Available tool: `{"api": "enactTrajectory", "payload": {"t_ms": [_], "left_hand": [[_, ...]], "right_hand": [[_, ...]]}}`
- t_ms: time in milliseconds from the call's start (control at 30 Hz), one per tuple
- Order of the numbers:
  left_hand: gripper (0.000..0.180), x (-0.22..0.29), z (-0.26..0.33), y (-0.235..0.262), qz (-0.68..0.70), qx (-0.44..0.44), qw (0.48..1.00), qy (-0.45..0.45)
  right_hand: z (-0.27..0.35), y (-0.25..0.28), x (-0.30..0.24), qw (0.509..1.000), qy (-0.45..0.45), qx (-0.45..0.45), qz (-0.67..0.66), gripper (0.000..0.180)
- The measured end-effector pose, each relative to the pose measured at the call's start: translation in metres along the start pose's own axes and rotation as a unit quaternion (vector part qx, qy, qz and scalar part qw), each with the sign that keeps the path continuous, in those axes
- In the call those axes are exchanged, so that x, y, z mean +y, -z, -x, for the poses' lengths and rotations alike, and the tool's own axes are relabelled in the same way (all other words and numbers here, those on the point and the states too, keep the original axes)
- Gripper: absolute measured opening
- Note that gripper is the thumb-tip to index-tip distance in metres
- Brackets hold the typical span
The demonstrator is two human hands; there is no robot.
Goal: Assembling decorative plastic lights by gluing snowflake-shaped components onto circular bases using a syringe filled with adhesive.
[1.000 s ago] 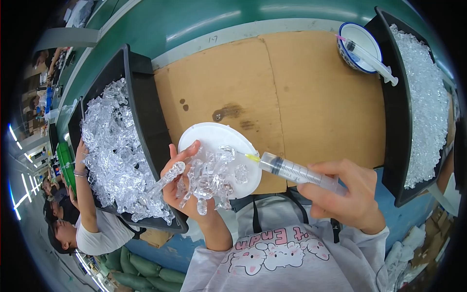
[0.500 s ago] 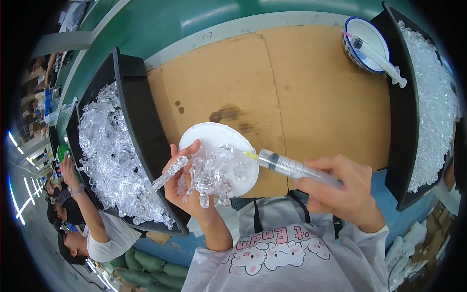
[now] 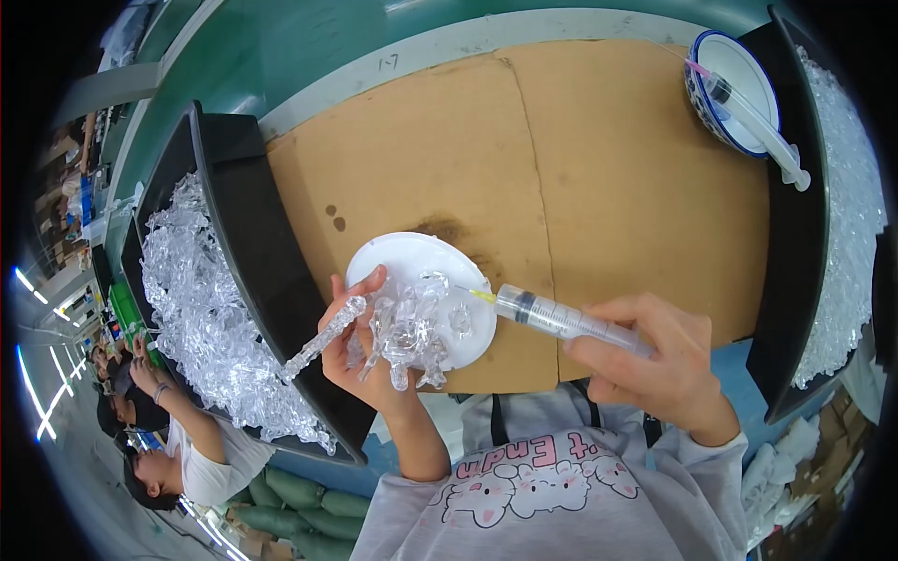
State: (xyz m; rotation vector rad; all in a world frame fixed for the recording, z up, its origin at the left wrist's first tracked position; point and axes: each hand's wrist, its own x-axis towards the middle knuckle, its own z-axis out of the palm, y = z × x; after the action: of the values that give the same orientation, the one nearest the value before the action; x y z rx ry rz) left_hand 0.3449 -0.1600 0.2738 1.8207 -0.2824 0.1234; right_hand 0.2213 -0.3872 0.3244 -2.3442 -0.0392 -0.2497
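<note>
My left hand [image 3: 369, 383] is closed around a bunch of clear plastic pieces [image 3: 412, 327], one long faceted piece sticking out toward the left. Under or behind them is a white round dish [image 3: 382, 257]; whether the hand also grips it cannot be made out. A syringe [image 3: 561, 321] with a yellow needle hub is held in my right hand [image 3: 650, 360], fingers wrapped around its barrel and rear end. Its thin needle points left, with the tip over the dish beside the clear pieces.
A black bin [image 3: 271, 252] heaped with clear plastic pieces stands left, another black bin [image 3: 795, 252] with small clear pieces right. A patterned bowl [image 3: 697, 98] holds a second syringe [image 3: 758, 126] at far right. Brown cardboard [image 3: 645, 206] covers the tabletop. A co-worker [image 3: 201, 449] is at left.
The view has shifted slightly, so the bins and bowl sit a little differently. Both hands keep nearly the same pose, the needle still at the clear pieces. The co-worker's arm has lowered.
</note>
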Motion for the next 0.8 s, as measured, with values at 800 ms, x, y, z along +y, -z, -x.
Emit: {"api": "enactTrajectory", "payload": {"t_ms": [800], "left_hand": [[0.038,0.055,0.011,0.000,-0.354,-0.093,0.893,-0.262]], "right_hand": [[-0.007,-0.012,0.029,0.998,-0.027,0.017,-0.046,0.033]]}}
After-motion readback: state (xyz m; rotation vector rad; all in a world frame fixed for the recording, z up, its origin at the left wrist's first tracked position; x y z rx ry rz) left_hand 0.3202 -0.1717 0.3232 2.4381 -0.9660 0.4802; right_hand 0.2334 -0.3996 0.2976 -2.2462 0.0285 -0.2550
